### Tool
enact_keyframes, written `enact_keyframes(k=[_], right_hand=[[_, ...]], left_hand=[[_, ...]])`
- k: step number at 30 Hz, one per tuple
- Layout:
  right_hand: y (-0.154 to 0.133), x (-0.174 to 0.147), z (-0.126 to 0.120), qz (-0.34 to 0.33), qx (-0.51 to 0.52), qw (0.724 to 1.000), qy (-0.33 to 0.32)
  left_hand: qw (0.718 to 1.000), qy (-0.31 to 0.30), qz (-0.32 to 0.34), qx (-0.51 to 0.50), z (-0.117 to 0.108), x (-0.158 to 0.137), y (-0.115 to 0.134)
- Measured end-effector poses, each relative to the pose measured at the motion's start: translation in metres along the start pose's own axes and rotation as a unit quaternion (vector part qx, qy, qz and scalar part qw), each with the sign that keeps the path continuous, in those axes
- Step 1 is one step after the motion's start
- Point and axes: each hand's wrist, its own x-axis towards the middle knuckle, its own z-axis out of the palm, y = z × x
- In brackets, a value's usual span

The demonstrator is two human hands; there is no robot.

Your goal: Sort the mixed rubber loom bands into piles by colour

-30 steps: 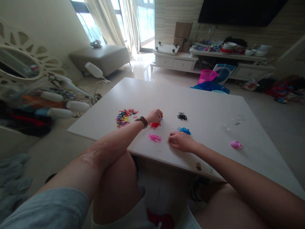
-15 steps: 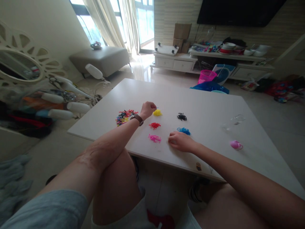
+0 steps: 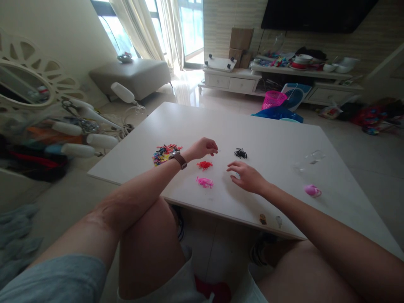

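Note:
My left hand (image 3: 206, 148), with a brown watch (image 3: 179, 160) on its wrist, pinches a small, pale rubber band whose tip barely shows. It hides the yellow pile. My right hand (image 3: 248, 176) hovers over the blue pile with fingers apart and nothing visible in them; it covers nearly all of that pile. Small rubber bands lie sorted by colour: a red pile (image 3: 205, 165), a pink pile (image 3: 205, 182) and a black pile (image 3: 240, 153). Left of them, partly behind my left wrist, spreads a mixed-colour heap (image 3: 162, 154).
On the right of the white table (image 3: 268, 130) are a clear plastic container (image 3: 311, 162) and a pink-purple egg-shaped item (image 3: 312, 191). Near the front edge lie a small brown-yellow piece (image 3: 262, 219) and a clear piece (image 3: 279, 221). A pink basket (image 3: 274, 100) stands beyond the table.
My left hand has moved right from the yellow pile, still pinched. My right hand has shifted slightly right and up, and its fingers have spread.

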Motion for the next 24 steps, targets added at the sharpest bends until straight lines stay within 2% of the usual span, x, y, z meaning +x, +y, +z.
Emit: enact_keyframes(k=[3,10,18,21,24], right_hand=[[0.007,0.0,-0.006,0.001,-0.004,0.999,0.052],[0.006,-0.002,-0.011,-0.04,-0.011,0.998,0.047],[0.003,0.0,-0.015,-0.054,-0.001,0.997,0.052],[0.007,0.001,-0.024,-0.037,-0.018,0.997,0.058],[0.017,-0.002,-0.041,0.008,-0.031,0.997,0.069]], left_hand=[[0.998,-0.054,0.02,-0.024,0.012,-0.009,0.015],[0.994,-0.102,0.024,-0.031,0.025,-0.014,0.032],[0.992,-0.118,0.024,-0.027,0.033,-0.01,0.032],[0.993,-0.115,0.031,-0.02,0.034,-0.009,0.03],[0.995,-0.091,0.043,0.016,0.029,-0.008,0.029]])
